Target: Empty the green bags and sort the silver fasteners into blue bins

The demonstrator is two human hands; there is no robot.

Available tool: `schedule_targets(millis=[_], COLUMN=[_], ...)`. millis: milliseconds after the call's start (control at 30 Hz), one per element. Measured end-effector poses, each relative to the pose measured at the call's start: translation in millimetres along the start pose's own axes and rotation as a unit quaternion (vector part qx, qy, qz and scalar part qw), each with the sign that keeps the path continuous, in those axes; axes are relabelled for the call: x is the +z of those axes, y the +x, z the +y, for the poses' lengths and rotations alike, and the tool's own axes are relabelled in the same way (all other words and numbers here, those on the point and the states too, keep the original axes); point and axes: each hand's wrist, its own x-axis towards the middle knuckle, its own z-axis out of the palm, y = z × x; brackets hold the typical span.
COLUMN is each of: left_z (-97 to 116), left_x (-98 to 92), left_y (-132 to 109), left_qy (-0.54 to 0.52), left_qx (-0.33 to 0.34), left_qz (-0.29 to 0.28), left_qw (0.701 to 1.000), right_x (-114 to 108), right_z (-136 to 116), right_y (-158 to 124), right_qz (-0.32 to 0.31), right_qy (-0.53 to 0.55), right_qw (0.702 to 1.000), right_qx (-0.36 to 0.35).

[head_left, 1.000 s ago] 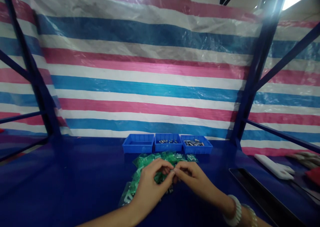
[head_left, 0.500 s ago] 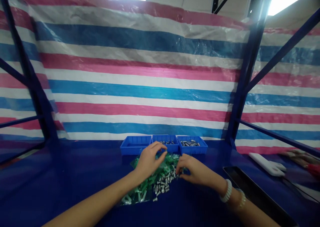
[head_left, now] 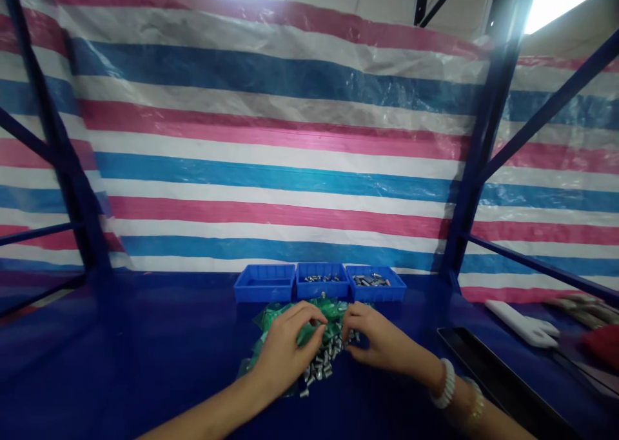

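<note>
A heap of small silver metal parts (head_left: 323, 359) lies on a crumpled green plastic bag (head_left: 283, 315) on the dark blue bench. My left hand (head_left: 285, 344) rests on the bag and the parts, fingers curled down with the tips at the pile. My right hand (head_left: 373, 335), with a white bead bracelet at the wrist, has its fingers bent and pinching among the parts at the pile's right edge. What either hand holds is too small to make out.
Three small blue trays stand in a row behind the pile: the left tray (head_left: 265, 284) looks bare, the middle tray (head_left: 322, 281) and the right tray (head_left: 376, 284) hold metal parts. A black flat tray (head_left: 498, 377) and a white tool (head_left: 521, 322) lie at right. A striped tarp hangs behind.
Both hands first met over the bag, then the left reached toward the middle blue tray and has drawn back onto the pile. The silver parts now show beside it.
</note>
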Motion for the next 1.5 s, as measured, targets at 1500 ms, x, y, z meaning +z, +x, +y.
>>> schedule_targets(millis=[1500], left_z=[17.2], left_x=[13.7], left_y=[-8.3], left_qy=[-0.279], left_qx=[-0.191], left_qz=[0.034], left_qw=[0.94], right_x=[13.5], right_z=[-36.0], right_y=[1.6], right_qz=[0.104], right_qy=[0.328], right_qw=[0.935], right_qx=[0.087])
